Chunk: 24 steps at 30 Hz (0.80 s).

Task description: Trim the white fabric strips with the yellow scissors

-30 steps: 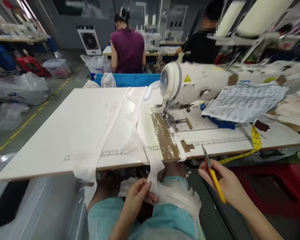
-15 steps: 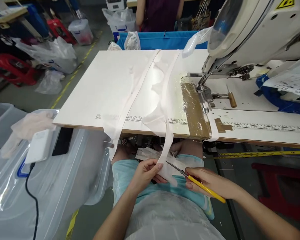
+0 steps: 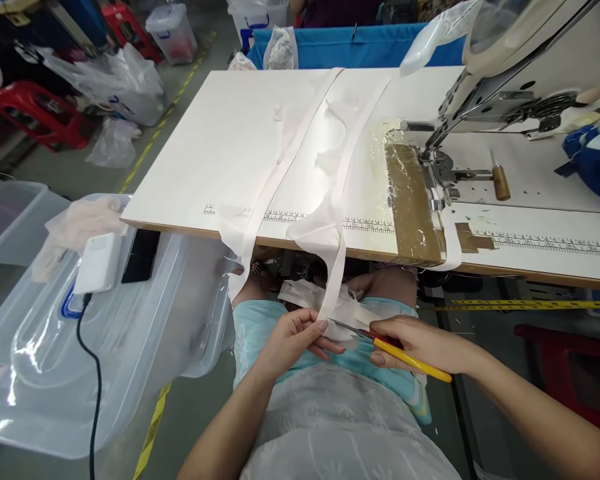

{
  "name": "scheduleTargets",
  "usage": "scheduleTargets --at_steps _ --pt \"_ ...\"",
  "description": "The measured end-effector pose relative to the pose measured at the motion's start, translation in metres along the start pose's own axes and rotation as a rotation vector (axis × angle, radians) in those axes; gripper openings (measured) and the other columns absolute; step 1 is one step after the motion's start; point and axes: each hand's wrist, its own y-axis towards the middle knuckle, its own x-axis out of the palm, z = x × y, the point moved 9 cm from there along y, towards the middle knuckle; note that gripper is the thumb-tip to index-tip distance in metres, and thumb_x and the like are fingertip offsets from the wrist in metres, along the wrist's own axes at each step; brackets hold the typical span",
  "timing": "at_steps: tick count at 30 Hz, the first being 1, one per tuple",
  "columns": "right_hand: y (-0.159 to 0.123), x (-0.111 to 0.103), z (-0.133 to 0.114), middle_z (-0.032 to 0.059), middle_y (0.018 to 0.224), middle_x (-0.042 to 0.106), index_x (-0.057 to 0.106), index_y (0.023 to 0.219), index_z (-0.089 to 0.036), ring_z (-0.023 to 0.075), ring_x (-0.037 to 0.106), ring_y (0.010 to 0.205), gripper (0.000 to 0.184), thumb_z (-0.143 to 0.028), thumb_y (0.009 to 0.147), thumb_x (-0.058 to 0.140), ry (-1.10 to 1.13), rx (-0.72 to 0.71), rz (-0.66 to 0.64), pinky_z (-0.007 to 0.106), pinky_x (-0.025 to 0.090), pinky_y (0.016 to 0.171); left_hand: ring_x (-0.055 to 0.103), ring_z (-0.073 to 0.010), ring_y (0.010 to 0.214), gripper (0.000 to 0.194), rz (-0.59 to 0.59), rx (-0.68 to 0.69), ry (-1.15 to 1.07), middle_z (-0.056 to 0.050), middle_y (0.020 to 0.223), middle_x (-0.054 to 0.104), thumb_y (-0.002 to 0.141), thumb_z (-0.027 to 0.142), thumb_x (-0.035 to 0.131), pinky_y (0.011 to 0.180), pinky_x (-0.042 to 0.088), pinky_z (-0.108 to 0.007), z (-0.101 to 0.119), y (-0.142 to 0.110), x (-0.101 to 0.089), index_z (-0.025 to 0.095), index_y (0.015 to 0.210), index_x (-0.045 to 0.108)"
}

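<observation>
Lower end of white strip (image 3: 334, 280), draped over edge of table (image 3: 190, 160), pinched between thumb and fingers of left hand (image 3: 297, 340). Grip of right hand (image 3: 413, 339) closed round yellow-handled scissors (image 3: 414, 364); blade tips positioned just beside left fingertips. Fingertip nick judged possible if strip slips or blades stray. Uneven cut could be caused by slack in strip. Loose white cloth (image 3: 300, 293) behind could be caught by blades.

No word or brand can be read. On the white tabletop (image 3: 180, 173), along its near edge, ruler scales (image 3: 369, 226) are printed; their numbers, like those on the yellow measuring tape (image 3: 530, 305) at right, are too small.
</observation>
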Motion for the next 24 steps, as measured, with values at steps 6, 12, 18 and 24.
scheduleTargets --at_steps 6,12,18,24 --pt "0.003 -0.016 -0.007 0.0003 0.06 0.048 0.03 0.067 -0.024 0.0174 0.044 0.053 0.05 -0.065 0.094 0.039 -0.279 0.045 0.142 0.03 0.022 0.05 0.074 -0.0259 0.072 0.05 0.012 -0.004 -0.023 -0.009 0.067 0.073 0.073 0.061 0.073 0.059 0.055 -0.027 -0.001 -0.001 -0.002 0.015 0.08 0.055" --pt "0.002 -0.022 -0.014 0.0022 0.063 0.055 0.037 0.069 -0.024 0.0199 0.052 0.055 0.046 -0.062 0.095 0.038 -0.371 0.058 0.204 0.029 0.024 0.049 0.074 -0.0262 0.071 0.05 -0.004 0.026 -0.029 -0.01 0.068 0.073 0.075 0.06 0.071 0.061 0.055 -0.029 -0.002 0.002 -0.001 0.014 0.085 0.057" --pt "-0.003 -0.022 -0.012 0.0012 0.063 0.052 0.033 0.068 -0.024 0.0178 0.048 0.051 0.047 -0.061 0.096 0.038 -0.407 0.063 0.237 0.028 0.022 0.048 0.074 -0.0244 0.069 0.05 -0.011 0.028 -0.032 -0.009 0.069 0.073 0.073 0.06 0.073 0.059 0.055 -0.027 -0.001 0.004 0.001 0.014 0.083 0.057" --pt "-0.003 -0.023 -0.009 -0.0005 0.057 0.047 0.031 0.064 -0.024 0.0149 0.041 0.044 0.048 -0.06 0.094 0.041 -0.355 0.063 0.27 0.027 0.022 0.045 0.074 -0.0257 0.069 0.048 -0.014 0.036 -0.016 -0.008 0.066 0.073 0.076 0.06 0.071 0.06 0.056 -0.028 0.001 0.004 0.001 0.014 0.083 0.057"
